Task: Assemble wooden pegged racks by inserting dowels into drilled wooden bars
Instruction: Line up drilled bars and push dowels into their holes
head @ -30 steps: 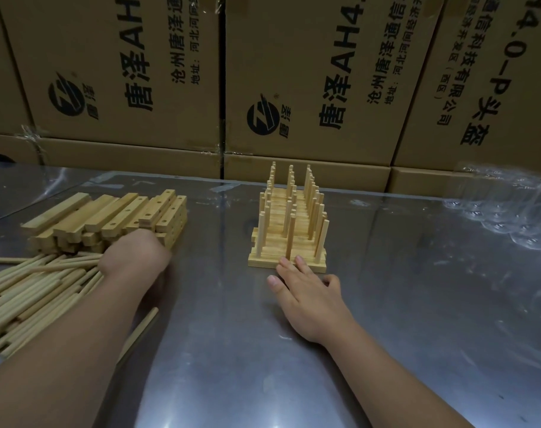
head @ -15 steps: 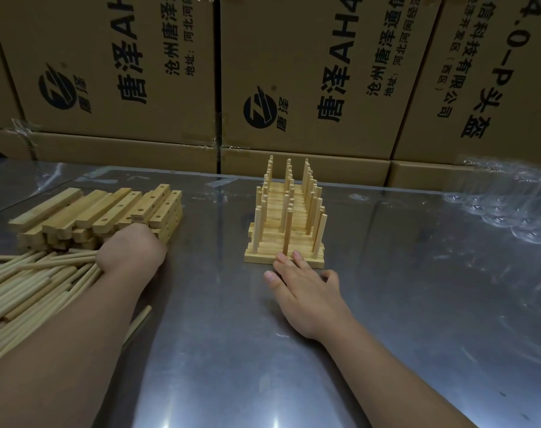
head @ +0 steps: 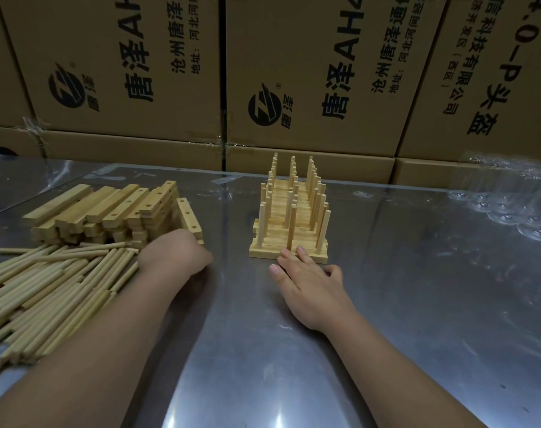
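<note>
Holding left hand (head: 175,256) at drilled bars (head: 108,208), likely fetching one; grip hidden, cannot tell. Steadying finished racks (head: 293,211), probably, with flat, straight-fingered right hand (head: 309,285).

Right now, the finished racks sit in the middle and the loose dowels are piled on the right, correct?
No. The head view shows the loose dowels piled on the left, not the right; the finished racks do sit in the middle.

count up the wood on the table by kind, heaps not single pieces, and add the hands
pile of loose dowels: 1
stack of drilled bars: 1
block of finished pegged racks: 1
left hand and right hand: 2
Total: 5
</note>
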